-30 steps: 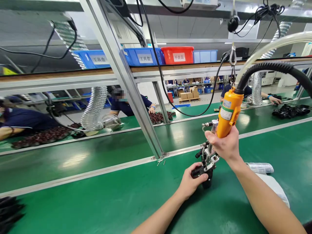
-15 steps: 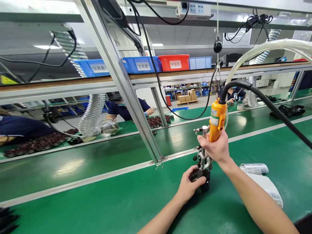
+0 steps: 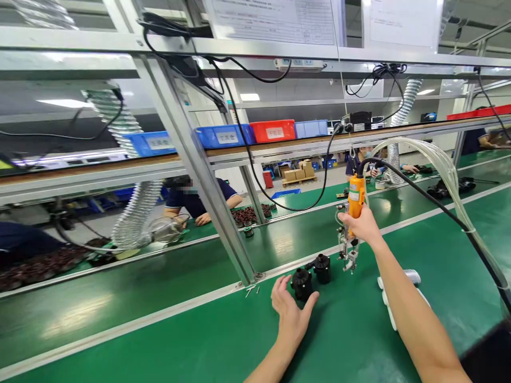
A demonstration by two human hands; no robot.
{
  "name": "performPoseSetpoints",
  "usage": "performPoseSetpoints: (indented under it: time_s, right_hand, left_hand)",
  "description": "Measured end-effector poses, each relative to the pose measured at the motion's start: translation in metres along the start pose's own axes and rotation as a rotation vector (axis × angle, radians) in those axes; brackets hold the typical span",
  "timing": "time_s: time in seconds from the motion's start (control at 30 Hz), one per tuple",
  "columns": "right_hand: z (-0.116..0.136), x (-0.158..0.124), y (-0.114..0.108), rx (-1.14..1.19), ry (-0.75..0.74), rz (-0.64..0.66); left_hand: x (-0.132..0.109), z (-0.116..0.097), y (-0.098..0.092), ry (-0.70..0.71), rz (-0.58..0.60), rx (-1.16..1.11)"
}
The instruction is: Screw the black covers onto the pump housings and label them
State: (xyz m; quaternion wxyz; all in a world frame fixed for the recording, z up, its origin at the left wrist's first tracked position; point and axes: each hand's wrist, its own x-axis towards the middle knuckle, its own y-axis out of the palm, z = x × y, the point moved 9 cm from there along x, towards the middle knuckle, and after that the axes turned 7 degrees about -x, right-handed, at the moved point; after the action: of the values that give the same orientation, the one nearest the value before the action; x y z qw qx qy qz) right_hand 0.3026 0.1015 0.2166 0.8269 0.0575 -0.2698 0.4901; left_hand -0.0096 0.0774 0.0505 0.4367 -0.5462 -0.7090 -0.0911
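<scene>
My right hand (image 3: 364,224) is wrapped round an orange electric screwdriver (image 3: 355,198), held upright above the green bench. A metal screw-feeding head (image 3: 348,254) with small fittings forms its lower end, apart from any part. My left hand (image 3: 291,308) is spread, thumb and fingers either side of a black cylindrical pump-like housing (image 3: 302,284) standing on the bench; I cannot tell whether they touch it. Just behind it, to the right, stands a second black housing (image 3: 322,269) of similar look.
A metal post (image 3: 199,159) rises left of the housings, with small pale sticks (image 3: 250,291) at its foot. White rolls (image 3: 411,276) lie under my right forearm. Clear tubes (image 3: 447,170) and a black cable trail right. A co-worker (image 3: 199,199) sits across the belt.
The screwdriver has lifted off the black housing and moved slightly right. My left hand has loosened from a grip to spread fingers. Both housings now show; the view has tilted up.
</scene>
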Motion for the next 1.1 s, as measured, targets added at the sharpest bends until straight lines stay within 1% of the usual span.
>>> performPoseSetpoints:
  time_s: [0.03,0.07,0.1,0.13,0.2,0.27,0.3,0.33,0.4,0.43,0.5,0.57,0.6,0.67,0.73,0.8,0.87,0.97,1.1]
  right_hand:
    - [0.001,0.001,-0.001,-0.013,0.0,0.025]
    - [0.001,0.001,-0.003,-0.028,-0.001,0.052]
    - [0.002,-0.001,-0.006,-0.047,0.0,0.077]
    - [0.002,-0.004,-0.012,-0.069,0.004,0.099]
    - [-0.001,-0.018,-0.03,-0.121,0.026,0.127]
    - [-0.006,-0.041,-0.056,-0.196,0.04,0.152]
    - [-0.008,-0.057,-0.07,-0.243,0.038,0.169]
    - [-0.01,-0.074,-0.083,-0.317,0.01,0.199]
    - [-0.016,-0.112,-0.111,-0.465,-0.046,0.211]
    - [-0.022,-0.13,-0.125,-0.517,-0.054,0.209]
    - [-0.04,-0.166,-0.143,-0.579,-0.046,0.243]
    - [-0.064,-0.194,-0.158,-0.617,0.014,0.239]
    - [-0.077,-0.205,-0.164,-0.63,0.061,0.216]
    - [-0.1,-0.222,-0.169,-0.61,0.154,0.163]
    - [-0.115,-0.232,-0.167,-0.531,0.208,0.122]
    - [-0.121,-0.234,-0.162,-0.463,0.205,0.071]
    - [-0.12,-0.233,-0.158,-0.447,0.162,0.029]
    - [-0.117,-0.231,-0.151,-0.468,0.09,0.027]
    - [-0.118,-0.231,-0.15,-0.492,0.056,-0.005]
  left_hand:
    - [-0.002,-0.012,-0.001,0.094,-0.001,0.019]
    - [-0.006,-0.026,0.001,0.187,0.025,0.017]
    - [-0.012,-0.039,0.004,0.271,0.081,-0.002]
    - [-0.02,-0.052,0.01,0.338,0.161,-0.03]
    - [-0.04,-0.075,0.024,0.425,0.366,-0.112]
    - [-0.06,-0.094,0.04,0.473,0.585,-0.217]
    - [-0.069,-0.102,0.048,0.488,0.676,-0.273]
    - [-0.076,-0.11,0.056,0.497,0.745,-0.325]
    - [-0.084,-0.125,0.074,0.496,0.82,-0.419]
    - [-0.085,-0.133,0.084,0.484,0.831,-0.464]
    - [-0.084,-0.149,0.108,0.442,0.827,-0.554]
    - [-0.081,-0.165,0.133,0.39,0.811,-0.637]
    - [-0.079,-0.172,0.145,0.365,0.803,-0.669]
    - [-0.077,-0.182,0.164,0.318,0.798,-0.715]
    - [-0.075,-0.185,0.178,0.273,0.808,-0.745]
    - [-0.074,-0.183,0.184,0.229,0.813,-0.766]
    - [-0.073,-0.178,0.186,0.193,0.799,-0.773]
    - [-0.069,-0.172,0.184,0.145,0.737,-0.769]
    - [-0.067,-0.17,0.184,0.106,0.692,-0.785]
